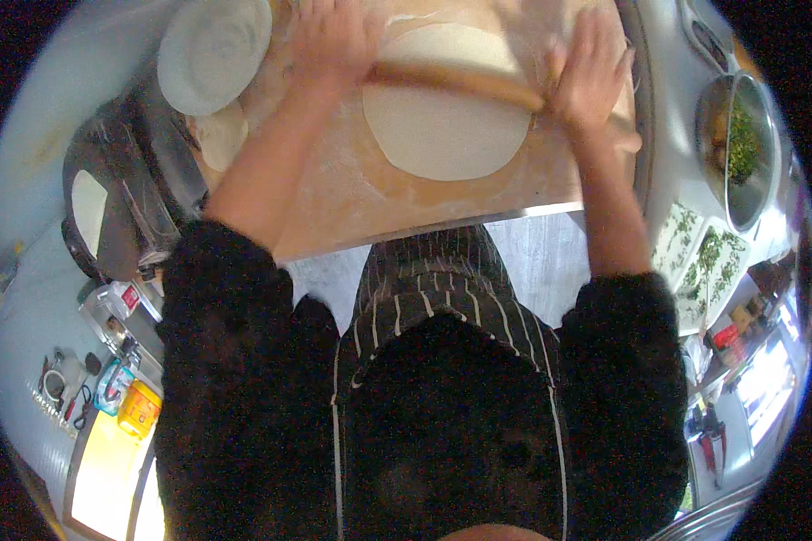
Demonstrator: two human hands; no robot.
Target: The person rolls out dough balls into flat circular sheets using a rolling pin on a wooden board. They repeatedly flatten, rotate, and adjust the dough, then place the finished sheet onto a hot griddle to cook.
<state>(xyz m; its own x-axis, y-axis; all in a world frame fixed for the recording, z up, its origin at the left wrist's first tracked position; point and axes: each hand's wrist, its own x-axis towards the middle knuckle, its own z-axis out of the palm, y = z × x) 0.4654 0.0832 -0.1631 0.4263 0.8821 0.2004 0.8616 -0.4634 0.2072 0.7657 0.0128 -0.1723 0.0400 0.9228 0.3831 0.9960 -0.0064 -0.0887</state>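
A large, thin round sheet of dough (446,142) lies on a floured wooden board (331,209). Across it, slightly tilted, is a wooden rolling pin (457,84), blurred. My left hand (331,40) presses on the pin's left end with its fingers stretched forward. At the other end, my right hand (587,74) lies over the pin with its palm, fingers extended and blurred. Neither hand has its fingers wrapped round the pin, as far as the blur shows. A pale smaller piece of dough (222,138) sits at the board's left side, partly beneath a whitish round plate or lid (215,54).
Right of the board stand a metal bowl (751,203) with chopped greens and trays (720,253) with scattered herbs. On the left are a dark appliance (118,176) and a yellow package (139,409). The board's near edge is close to my striped apron.
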